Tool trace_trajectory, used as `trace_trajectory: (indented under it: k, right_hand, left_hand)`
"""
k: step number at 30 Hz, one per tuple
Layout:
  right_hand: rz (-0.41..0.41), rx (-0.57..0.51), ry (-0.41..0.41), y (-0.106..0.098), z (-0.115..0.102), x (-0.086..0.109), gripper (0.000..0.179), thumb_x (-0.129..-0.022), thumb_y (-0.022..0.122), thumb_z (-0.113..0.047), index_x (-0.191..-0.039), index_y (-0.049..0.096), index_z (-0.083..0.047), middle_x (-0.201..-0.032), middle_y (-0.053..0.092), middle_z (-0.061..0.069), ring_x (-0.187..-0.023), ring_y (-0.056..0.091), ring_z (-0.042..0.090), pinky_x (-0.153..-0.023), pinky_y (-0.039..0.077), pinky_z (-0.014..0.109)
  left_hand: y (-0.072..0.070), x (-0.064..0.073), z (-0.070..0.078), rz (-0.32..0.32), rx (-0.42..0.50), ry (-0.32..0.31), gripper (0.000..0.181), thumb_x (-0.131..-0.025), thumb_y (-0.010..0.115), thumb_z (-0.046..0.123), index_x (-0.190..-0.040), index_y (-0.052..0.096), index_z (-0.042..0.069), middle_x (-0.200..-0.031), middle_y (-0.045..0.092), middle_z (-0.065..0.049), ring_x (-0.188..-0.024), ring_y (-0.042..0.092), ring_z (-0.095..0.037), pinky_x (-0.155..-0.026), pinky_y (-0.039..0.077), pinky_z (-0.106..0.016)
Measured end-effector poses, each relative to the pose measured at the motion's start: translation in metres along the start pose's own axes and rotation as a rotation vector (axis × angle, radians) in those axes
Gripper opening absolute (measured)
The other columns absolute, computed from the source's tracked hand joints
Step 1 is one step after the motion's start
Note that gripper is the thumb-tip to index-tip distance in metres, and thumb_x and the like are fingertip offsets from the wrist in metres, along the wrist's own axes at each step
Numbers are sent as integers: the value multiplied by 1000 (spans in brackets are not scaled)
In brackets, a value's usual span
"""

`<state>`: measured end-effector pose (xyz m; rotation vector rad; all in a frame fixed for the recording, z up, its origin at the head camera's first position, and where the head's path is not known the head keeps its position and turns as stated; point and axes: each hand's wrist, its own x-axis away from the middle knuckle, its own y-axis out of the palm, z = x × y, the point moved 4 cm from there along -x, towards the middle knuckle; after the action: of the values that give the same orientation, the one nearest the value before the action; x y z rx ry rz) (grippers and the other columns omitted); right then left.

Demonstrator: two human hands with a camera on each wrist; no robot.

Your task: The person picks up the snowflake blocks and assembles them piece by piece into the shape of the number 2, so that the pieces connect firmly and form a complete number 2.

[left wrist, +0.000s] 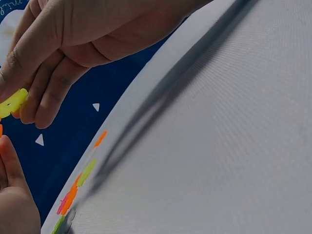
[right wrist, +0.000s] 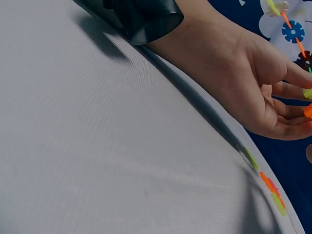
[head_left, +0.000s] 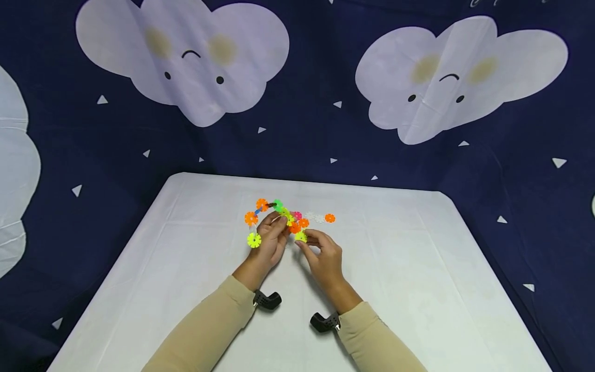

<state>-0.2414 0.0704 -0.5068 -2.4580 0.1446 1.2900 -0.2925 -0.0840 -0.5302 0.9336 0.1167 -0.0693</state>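
Note:
My left hand grips a curved chain of notched plastic discs. The chain arcs up over that hand from a yellow disc through an orange disc to a green disc. The right wrist view also shows its blue disc and brown disc. Between thumb and fingers my right hand pinches a yellow-green disc. It is right beside the orange disc at the left fingertips. I cannot tell whether these two discs are joined.
Loose discs lie on the white table beyond the hands, among them an orange disc, clear discs and a pink disc. Behind the table's far edge hangs a dark blue cloth with clouds. Each wrist wears a black camera.

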Motion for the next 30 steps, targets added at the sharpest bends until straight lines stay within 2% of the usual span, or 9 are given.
trace_trajectory:
  k: [7, 12, 17, 22, 30]
  right_hand:
    - [33, -113, 18, 3, 0, 0, 40, -73, 87, 20, -108, 69, 15, -100, 72, 26, -77, 75, 37, -71, 63, 40]
    - [52, -143, 22, 4, -4, -3, 38, -72, 83, 27, -106, 67, 19, -97, 71, 31, -76, 73, 42, -67, 63, 47]
    - [52, -146, 38, 2, -18, -9, 37, -72, 81, 29, -105, 66, 21, -95, 70, 33, -76, 73, 43, -69, 63, 41]
    - [35, -159, 97, 2, -20, -9, 33, -73, 82, 27, -103, 68, 21, -95, 70, 33, -73, 73, 43, -70, 62, 31]
    - [-17, -228, 201, -3, -23, -10, 33, -76, 82, 24, -107, 71, 21, -107, 69, 34, -84, 72, 48, -76, 62, 37]
  left_hand:
    - [0, 1, 1, 5, 45, 9, 17, -105, 60, -5, -110, 68, 9, -112, 70, -12, -98, 69, -19, -87, 57, -27]
    - [2, 3, 2, -6, 9, 2, 20, -106, 58, -6, -110, 69, 11, -110, 68, -9, -96, 68, -17, -84, 57, -25]
    - [4, 4, 2, -45, -20, 19, 29, -106, 52, -9, -108, 70, 14, -107, 68, -5, -94, 67, -15, -82, 56, -23]
    - [4, 3, 2, -86, -30, 31, 37, -107, 49, -12, -109, 73, 16, -107, 70, -3, -97, 68, -14, -84, 56, -22]
    - [3, 3, 1, -99, -39, 30, 33, -106, 52, -10, -110, 73, 15, -109, 70, -4, -100, 68, -15, -88, 56, -24]
